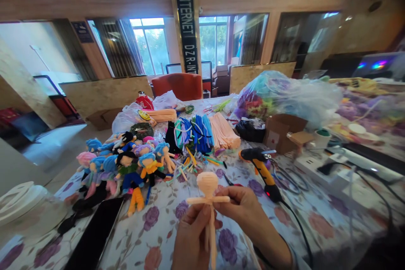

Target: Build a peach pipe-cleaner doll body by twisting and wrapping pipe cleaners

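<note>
A peach doll figure (208,183) made of fuzzy stems stands upright in front of me, with a round wound head, two short arms stretched sideways and long legs hanging down. My left hand (193,234) pinches its body just below the arms, thumb in front. My right hand (242,209) has its fingers closed on the figure's arm at the right. The lower ends of the legs pass in front of my left palm. Behind the figure, bundles of blue stems (203,134) and peach stems (224,131) lie on the flowered tablecloth.
Finished dolls (126,162) are piled at the left, near a black phone (95,232) and a white container (28,206). A yellow and black glue gun (264,175) with its cable lies at the right, before a cardboard box (281,130) and a white power strip (329,173).
</note>
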`<state>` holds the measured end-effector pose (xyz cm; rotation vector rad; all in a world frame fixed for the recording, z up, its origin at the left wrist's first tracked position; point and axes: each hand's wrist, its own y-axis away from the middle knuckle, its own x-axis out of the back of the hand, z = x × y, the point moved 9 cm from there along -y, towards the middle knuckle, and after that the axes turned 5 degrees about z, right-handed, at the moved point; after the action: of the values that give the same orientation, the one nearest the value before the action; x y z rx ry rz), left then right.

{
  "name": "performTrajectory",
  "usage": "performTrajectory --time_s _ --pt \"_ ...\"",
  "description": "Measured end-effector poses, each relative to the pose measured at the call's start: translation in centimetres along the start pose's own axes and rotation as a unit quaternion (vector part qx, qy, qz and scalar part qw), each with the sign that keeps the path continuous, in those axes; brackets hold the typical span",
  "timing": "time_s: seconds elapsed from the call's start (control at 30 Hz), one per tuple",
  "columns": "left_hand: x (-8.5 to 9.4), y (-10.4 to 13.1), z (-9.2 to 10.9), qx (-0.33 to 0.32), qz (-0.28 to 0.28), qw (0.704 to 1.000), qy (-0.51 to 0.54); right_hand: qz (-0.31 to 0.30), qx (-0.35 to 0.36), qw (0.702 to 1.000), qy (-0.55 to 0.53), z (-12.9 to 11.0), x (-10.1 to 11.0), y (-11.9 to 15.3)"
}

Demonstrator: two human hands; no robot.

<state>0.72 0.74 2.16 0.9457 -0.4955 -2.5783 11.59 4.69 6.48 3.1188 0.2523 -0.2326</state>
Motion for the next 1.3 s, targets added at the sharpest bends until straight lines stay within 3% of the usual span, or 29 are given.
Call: performTrajectory --time_s 0.43,0.7,0.9,1.0,1.13,1.2,1.3 --pt "-0.4 0.1 0.1 -0.008 -0.008 0.999 0.044 -0.029 0.009 0.999 -0.015 -0.5 -0.5 0.1" --pt "-0.5 0.1 -1.4 0.069 -0.011 0.993 0.096 -0.074 -0.038 0.991 -0.106 0.7 -0.9 -0.1" --pt "-1.3 0.6 -3.1 0.174 -0.084 0.974 0.121 -0.089 -0.065 0.982 -0.152 2.1 -1.1 -0.1" --pt "-2.2 0.9 -3.1 0.191 -0.141 0.963 0.127 -0.093 -0.063 0.982 -0.153 2.0 -1.1 0.0" --pt "-2.9 1.5 -3.5 0.221 -0.213 0.946 0.102 -0.149 -0.063 0.979 -0.128 1.3 -1.8 0.7" --pt "-2.9 1.5 -3.8 0.226 -0.228 0.943 0.092 -0.171 -0.064 0.976 -0.115 1.0 -2.1 1.1" --pt "-2.6 1.4 -4.0 0.218 -0.218 0.949 0.070 -0.151 -0.049 0.982 -0.098 0.7 -2.0 1.0"
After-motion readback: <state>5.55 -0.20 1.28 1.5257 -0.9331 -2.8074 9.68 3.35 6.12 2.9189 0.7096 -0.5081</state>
